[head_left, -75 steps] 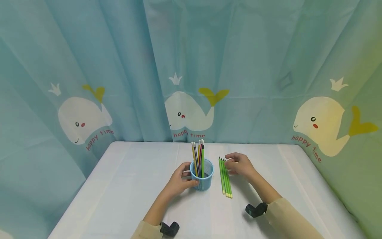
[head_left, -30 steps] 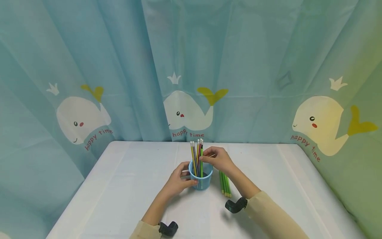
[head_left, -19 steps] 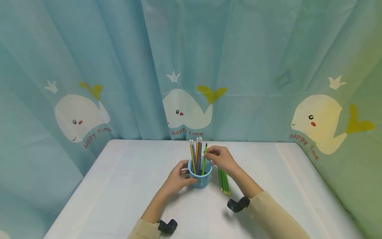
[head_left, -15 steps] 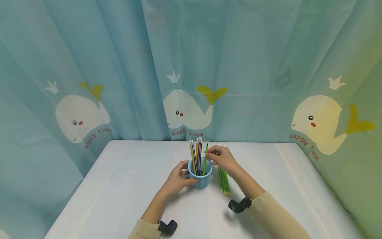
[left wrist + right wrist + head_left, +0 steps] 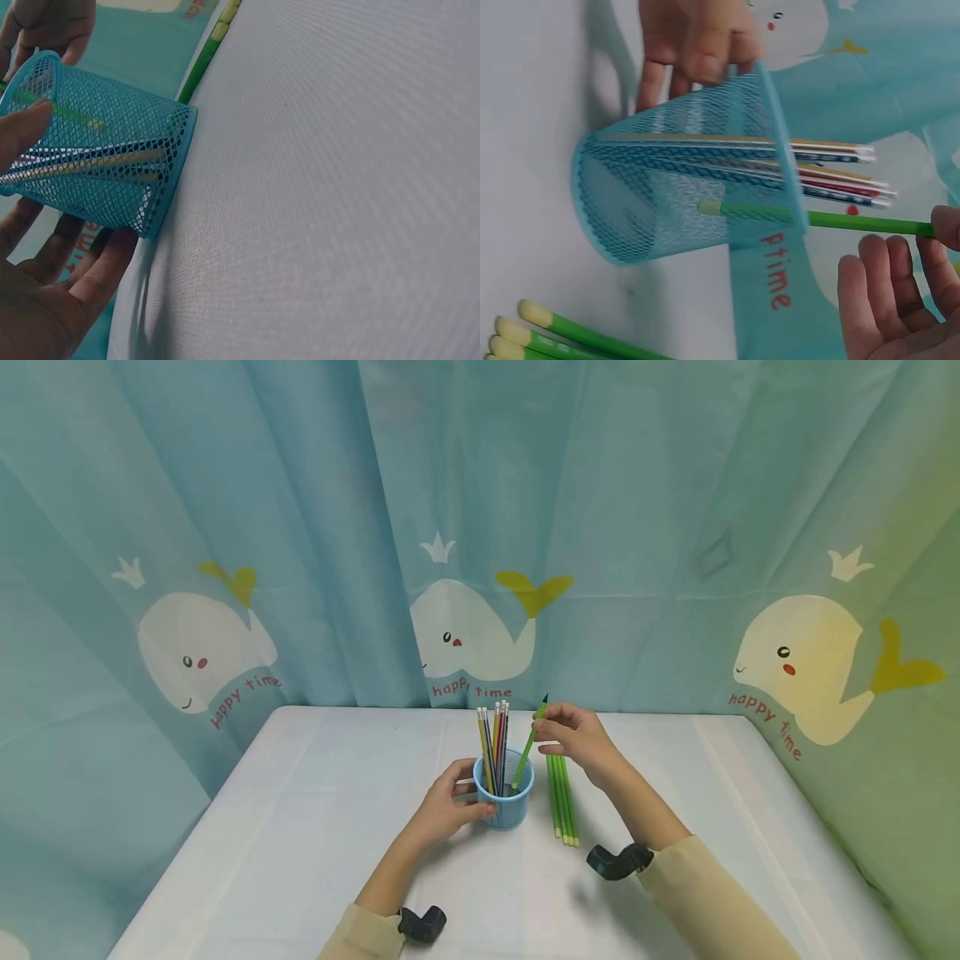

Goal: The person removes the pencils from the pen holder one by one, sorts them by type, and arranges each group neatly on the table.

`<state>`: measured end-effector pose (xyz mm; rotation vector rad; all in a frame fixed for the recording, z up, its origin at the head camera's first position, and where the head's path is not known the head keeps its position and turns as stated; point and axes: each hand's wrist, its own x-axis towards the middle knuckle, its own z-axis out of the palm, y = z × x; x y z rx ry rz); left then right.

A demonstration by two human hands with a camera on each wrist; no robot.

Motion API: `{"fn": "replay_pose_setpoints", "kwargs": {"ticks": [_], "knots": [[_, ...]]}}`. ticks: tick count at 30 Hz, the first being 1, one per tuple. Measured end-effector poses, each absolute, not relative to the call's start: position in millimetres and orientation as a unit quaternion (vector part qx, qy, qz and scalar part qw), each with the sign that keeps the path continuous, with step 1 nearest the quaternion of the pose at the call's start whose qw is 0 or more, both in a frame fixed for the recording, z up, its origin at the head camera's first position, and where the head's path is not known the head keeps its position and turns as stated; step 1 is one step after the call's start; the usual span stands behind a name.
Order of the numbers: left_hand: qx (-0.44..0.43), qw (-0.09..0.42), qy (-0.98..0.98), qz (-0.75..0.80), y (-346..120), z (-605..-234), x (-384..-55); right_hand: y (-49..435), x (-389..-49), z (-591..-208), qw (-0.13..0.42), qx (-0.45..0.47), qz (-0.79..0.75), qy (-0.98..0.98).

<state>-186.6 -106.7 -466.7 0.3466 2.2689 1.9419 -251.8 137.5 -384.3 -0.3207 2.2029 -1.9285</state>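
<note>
My left hand [image 5: 442, 812] grips the left side of a blue mesh pencil cup [image 5: 510, 815], which stands upright on the table. Between thumb and forefinger, my right hand [image 5: 585, 743] pinches a green pencil [image 5: 529, 747] near its dark, pointed upper end. That pencil leans to the right over the rim. Its pale eraser end [image 5: 710, 207] is inside the cup, above the bottom, in the right wrist view. Several striped pencils [image 5: 492, 752] with white eraser ends up lean together at the cup's left side.
Just right of the cup, several green pencils [image 5: 562, 802] lie side by side on the white table [image 5: 300, 835], yellow ends toward me. A blue-green curtain [image 5: 637, 635] with whale prints hangs behind the table. Black wrist cameras [image 5: 619, 862] sit at both cuffs.
My right hand has moved from the lying green pencils to the cup and pinched the green pencil inside. It has then tilted and raised that pencil rightward. The left hand stays on the cup.
</note>
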Motion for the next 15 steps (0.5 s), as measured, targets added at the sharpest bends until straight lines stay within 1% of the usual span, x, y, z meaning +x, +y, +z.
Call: {"fn": "replay_pose_setpoints", "kwargs": {"ticks": [7,15], "knots": [[0.115,0.064,0.758,0.639,-106.4,-466.6,-186.8,147.4,-251.9,-372.7,0.093,-0.116,-0.697,0.701],[0.115,0.064,0.753,0.645,-105.9,-465.7,-185.2,155.9,-247.8,-368.7,0.091,-0.124,-0.728,0.668]]}}
